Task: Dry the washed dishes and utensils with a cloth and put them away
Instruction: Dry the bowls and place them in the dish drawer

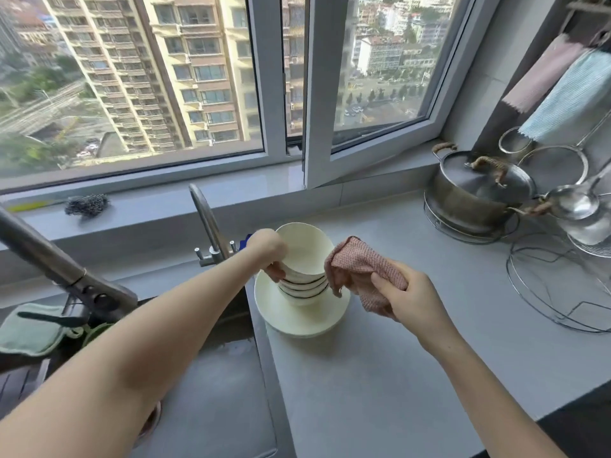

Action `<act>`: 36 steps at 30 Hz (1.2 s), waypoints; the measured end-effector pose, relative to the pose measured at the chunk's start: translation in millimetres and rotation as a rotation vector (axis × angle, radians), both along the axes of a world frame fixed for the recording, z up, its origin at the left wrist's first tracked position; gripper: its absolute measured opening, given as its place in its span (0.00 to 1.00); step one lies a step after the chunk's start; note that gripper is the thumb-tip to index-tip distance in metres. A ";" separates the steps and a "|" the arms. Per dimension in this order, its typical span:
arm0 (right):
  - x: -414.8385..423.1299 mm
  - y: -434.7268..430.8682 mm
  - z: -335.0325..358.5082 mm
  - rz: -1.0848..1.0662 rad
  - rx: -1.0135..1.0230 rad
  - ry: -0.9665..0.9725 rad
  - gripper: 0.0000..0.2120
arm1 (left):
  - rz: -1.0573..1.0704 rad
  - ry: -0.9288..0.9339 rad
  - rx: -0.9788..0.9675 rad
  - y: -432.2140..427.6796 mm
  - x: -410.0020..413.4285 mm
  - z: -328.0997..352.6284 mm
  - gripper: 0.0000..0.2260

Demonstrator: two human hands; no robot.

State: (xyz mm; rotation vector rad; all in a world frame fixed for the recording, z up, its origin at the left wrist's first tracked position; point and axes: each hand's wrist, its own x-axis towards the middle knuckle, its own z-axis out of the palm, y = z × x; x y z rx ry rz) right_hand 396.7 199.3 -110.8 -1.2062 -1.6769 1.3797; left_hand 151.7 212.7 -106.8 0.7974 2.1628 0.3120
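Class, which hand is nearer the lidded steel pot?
Right. The right hand holds the pink cloth between bowls and pot; the left hand grips the top bowl, farther off.

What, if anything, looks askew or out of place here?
Two things. The top white ceramic bowl leans out of its stack on the white plate, tipped by the left hand. The steel pot's lid sits tilted rather than flat. No damage visible.
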 end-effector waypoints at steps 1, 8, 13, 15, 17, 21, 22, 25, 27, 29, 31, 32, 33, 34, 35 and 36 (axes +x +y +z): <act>1.1 2.5 -0.2 0.002 -0.004 0.002 0.16 | -0.005 0.022 -0.018 0.0 2.9 4.9 0.21; 15.7 20.1 1.2 -0.024 0.037 0.040 0.11 | -0.228 0.350 0.073 12.9 17.1 35.3 0.10; 20.2 29.3 -1.2 -0.053 0.121 0.022 0.09 | -0.506 0.786 0.243 5.9 24.6 39.1 0.14; 18.4 30.2 -2.4 -0.052 0.154 0.009 0.11 | -0.543 0.875 0.332 -1.6 27.9 38.2 0.18; 14.1 28.8 -3.2 -0.057 0.183 -0.003 0.15 | -0.590 0.967 0.339 -7.1 28.0 37.2 0.24; -4.6 25.3 0.0 -0.087 0.198 0.022 0.19 | -0.391 0.728 0.410 -16.1 27.6 52.7 0.17; -10.5 24.9 1.5 -0.094 0.181 0.039 0.18 | -0.281 0.555 0.395 -18.7 26.3 56.4 0.15; -28.6 23.8 10.6 -0.130 0.160 0.123 0.21 | 0.092 -0.068 0.438 -33.5 24.1 65.9 0.17; -36.8 20.4 19.9 -0.164 0.324 0.078 0.20 | 0.190 -0.288 0.466 -43.7 23.7 65.0 0.17; -46.0 12.8 27.9 -0.128 0.672 -0.093 0.20 | 0.239 -0.389 0.539 -54.3 24.7 62.7 0.09; -61.1 4.8 28.0 0.054 1.018 -0.400 0.24 | 0.242 -0.453 0.598 -63.2 23.8 59.8 0.10; -68.7 1.4 25.0 0.211 1.075 -0.544 0.28 | 0.201 -0.468 0.631 -67.5 22.8 57.3 0.12; -75.0 -2.1 24.1 0.381 1.031 -0.649 0.33 | 0.164 -0.469 0.654 -72.4 22.4 56.0 0.13; -79.5 -4.9 24.6 0.526 0.917 -0.693 0.38 | 0.148 -0.474 0.677 -77.4 21.9 54.0 0.13; -83.8 -6.4 25.5 0.628 0.792 -0.684 0.40 | 0.157 -0.475 0.693 -83.4 20.7 52.4 0.14; -87.2 -8.9 27.0 0.678 0.714 -0.659 0.41 | 0.182 -0.498 0.699 -88.0 18.6 47.9 0.14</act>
